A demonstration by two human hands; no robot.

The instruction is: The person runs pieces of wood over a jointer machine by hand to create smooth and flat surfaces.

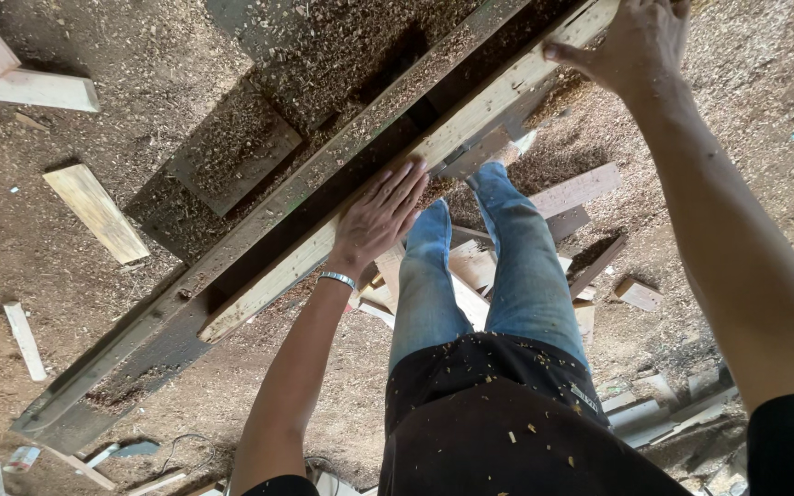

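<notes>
A long pale wooden plank runs diagonally from lower left to upper right across a sawdust-covered machine bed. My left hand lies flat on the plank near its middle, fingers spread, with a metal bracelet on the wrist. Grasping the plank's far end at the top of the view is my right hand, thumb along its edge. Beside the plank lies a long metal rail, dusted with shavings. My legs in blue jeans stand below the plank.
Sawdust covers the floor. Loose wood offcuts lie around: a short board at left, a thin strip, pieces by my feet, and two pale beams at the top left. More scraps sit at the lower right.
</notes>
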